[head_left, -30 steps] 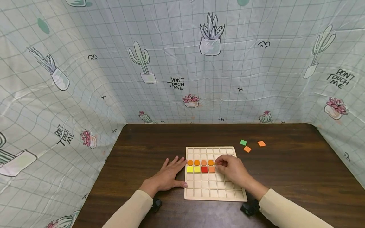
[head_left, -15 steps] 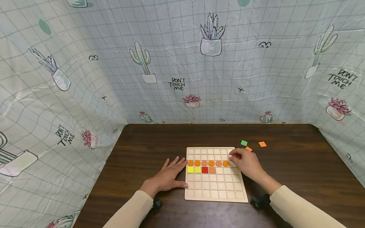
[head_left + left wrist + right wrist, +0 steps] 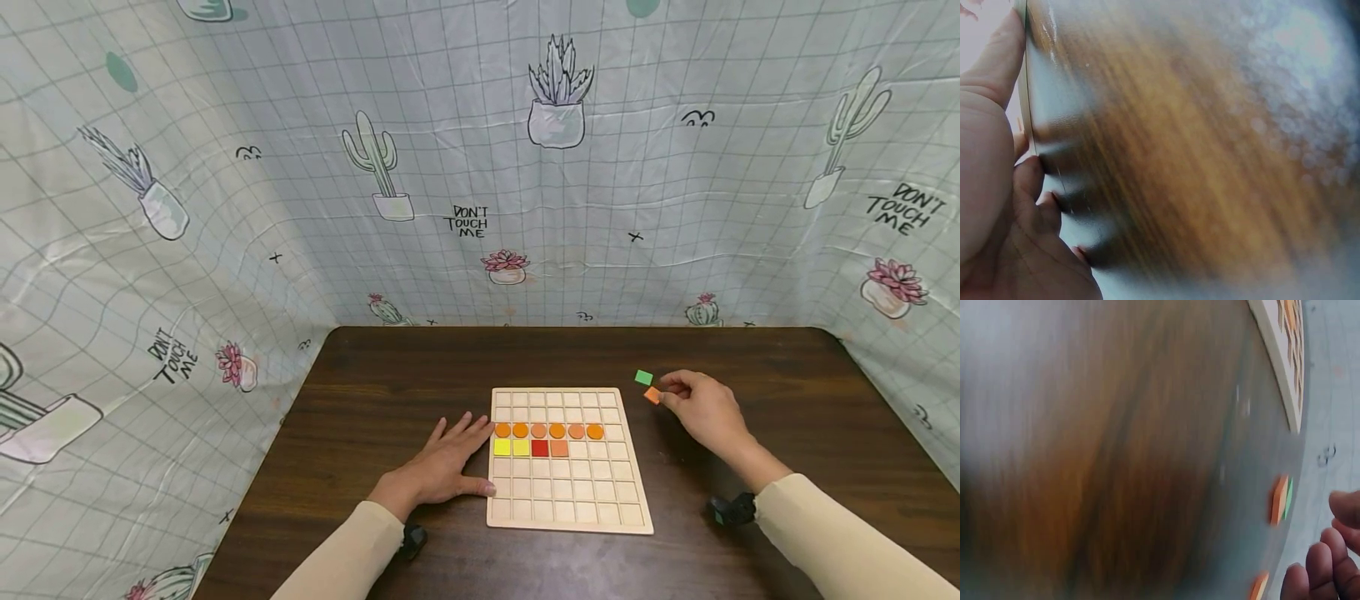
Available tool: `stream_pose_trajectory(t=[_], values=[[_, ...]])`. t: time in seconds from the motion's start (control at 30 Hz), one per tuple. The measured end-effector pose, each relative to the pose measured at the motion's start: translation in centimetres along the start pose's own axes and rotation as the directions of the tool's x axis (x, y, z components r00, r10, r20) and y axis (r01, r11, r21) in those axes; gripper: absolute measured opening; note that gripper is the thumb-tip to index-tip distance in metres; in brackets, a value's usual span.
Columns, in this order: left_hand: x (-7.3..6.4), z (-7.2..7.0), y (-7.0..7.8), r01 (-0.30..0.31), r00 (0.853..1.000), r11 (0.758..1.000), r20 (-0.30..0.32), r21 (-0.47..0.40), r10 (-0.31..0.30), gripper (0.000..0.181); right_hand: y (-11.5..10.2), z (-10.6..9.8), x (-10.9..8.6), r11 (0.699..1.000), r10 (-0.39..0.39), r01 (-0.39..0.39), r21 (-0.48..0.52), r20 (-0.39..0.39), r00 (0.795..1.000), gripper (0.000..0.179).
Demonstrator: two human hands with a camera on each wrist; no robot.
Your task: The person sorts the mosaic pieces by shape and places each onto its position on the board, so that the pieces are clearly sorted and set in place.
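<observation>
A wooden grid board [image 3: 558,487] lies on the table, with a row of orange discs [image 3: 557,431] in its cells. Below them sit yellow, red and orange square tiles [image 3: 540,448]. My left hand [image 3: 442,462] is spread flat, its thumb and fingertips at the board's left edge. To the right of the board, my right hand [image 3: 705,408] hovers with loosely bent fingers. Nothing shows between its fingers [image 3: 1319,565] in the right wrist view. A loose orange tile [image 3: 652,396] shows at its fingertips in the head view, beside a green tile [image 3: 643,377].
Another orange tile [image 3: 1259,586] lies close to the fingers in the right wrist view; the right hand covers it in the head view. The brown table [image 3: 405,358] backs onto a printed cloth [image 3: 420,250].
My right hand has moved right, off the board to the loose tiles. Two more discs now show in the row, where the hand was a second ago. The left hand stays still.
</observation>
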State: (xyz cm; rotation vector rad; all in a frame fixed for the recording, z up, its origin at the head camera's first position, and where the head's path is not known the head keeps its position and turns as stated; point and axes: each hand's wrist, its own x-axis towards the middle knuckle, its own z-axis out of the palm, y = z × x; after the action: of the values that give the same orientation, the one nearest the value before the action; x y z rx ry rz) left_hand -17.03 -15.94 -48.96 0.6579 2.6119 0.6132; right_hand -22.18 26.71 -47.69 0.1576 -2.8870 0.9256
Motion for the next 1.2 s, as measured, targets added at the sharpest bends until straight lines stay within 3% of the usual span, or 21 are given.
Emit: stream_pose_trajectory(t=[0.33, 0.73, 0.97, 1.2], values=[[0.0, 0.1, -0.1, -0.004, 1.000, 1.000, -0.005, 0.006, 0.004, 0.096, 3.7, -2.0, 1.3, 0.992, 0.018, -0.008, -0.125, 0.077, 0.997, 0.049], [0.0, -0.1, 0.0, 0.012, 1.000, 1.000, 0.000, 0.010, -0.012, 0.097, 6.7, -2.7, 3.2, 0.994, 0.028, -0.006, -0.114, 0.192, 0.981, 0.055], [0.0, 0.0, -0.1, 0.002, 1.000, 1.000, 0.000, -0.001, -0.002, 0.097, 7.1, -3.0, 3.5, 0.995, 0.034, -0.011, -0.097, 0.237, 0.971, 0.052], [0.0, 0.1, -0.3, -0.003, 1.000, 1.000, 0.001, 0.004, 0.003, 0.097, 6.9, -3.2, 3.0, 0.996, 0.076, -0.061, -0.072, 0.224, 0.972, 0.047]])
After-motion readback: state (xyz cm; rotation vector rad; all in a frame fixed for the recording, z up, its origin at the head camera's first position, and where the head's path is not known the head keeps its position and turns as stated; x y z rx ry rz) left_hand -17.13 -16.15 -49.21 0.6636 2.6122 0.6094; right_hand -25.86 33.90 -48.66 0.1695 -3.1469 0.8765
